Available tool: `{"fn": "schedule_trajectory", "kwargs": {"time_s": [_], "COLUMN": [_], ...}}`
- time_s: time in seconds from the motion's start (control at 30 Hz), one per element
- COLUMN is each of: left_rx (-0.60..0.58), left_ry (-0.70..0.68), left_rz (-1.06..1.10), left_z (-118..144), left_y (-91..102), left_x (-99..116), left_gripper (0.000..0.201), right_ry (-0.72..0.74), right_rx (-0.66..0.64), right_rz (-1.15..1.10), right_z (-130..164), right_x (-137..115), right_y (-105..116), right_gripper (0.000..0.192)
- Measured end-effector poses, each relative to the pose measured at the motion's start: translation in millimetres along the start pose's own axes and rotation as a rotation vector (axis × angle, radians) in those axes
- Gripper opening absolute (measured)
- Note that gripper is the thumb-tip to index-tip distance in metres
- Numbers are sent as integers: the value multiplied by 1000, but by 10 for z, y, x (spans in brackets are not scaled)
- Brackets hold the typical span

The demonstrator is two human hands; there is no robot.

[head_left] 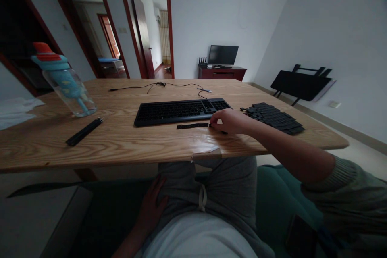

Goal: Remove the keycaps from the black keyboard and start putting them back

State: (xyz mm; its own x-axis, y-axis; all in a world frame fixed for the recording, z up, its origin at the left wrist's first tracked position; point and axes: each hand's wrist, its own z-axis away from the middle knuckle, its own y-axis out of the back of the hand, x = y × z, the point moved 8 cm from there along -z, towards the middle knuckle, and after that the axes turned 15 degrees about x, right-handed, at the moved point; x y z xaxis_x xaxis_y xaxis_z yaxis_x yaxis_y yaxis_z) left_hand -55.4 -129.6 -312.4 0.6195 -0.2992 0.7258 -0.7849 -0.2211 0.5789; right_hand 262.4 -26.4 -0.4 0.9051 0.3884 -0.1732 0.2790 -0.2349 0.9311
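Observation:
My right hand (228, 121) is over the table just in front of a black keyboard (175, 109). Its thumb and fingers are pinched on a small black keycap at the right end of a short row of black keycaps (193, 125). That row lies along the keyboard's front edge. To the right of the hand, many black keycaps (272, 117) are laid out in close rows, with a loose one (242, 109) beside them. My left hand (154, 199) rests on my left thigh below the table, fingers spread, holding nothing.
On the wooden table (127, 145) stand a clear bottle with a red lid (68, 82) and white tissue (18, 109) at the left. Black pens (84, 132) lie nearby. A cable (178, 85) and a blue-and-white tool (204, 90) lie behind the keyboard.

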Motion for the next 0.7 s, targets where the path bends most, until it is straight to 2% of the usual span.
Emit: {"fn": "schedule_trajectory", "kwargs": {"time_s": [0.47, 0.7], "left_rx": [-15, -6], "left_ry": [18, 18], "left_rz": [2, -7], "left_z": [-10, -10], "left_y": [34, 27], "left_x": [68, 66], "left_gripper": [55, 55], "right_ry": [-28, -74], "right_rx": [13, 106], "right_rz": [-45, -22], "right_z": [-18, 26], "right_x": [25, 210], "right_y": [-3, 350], "right_gripper": [24, 27]}}
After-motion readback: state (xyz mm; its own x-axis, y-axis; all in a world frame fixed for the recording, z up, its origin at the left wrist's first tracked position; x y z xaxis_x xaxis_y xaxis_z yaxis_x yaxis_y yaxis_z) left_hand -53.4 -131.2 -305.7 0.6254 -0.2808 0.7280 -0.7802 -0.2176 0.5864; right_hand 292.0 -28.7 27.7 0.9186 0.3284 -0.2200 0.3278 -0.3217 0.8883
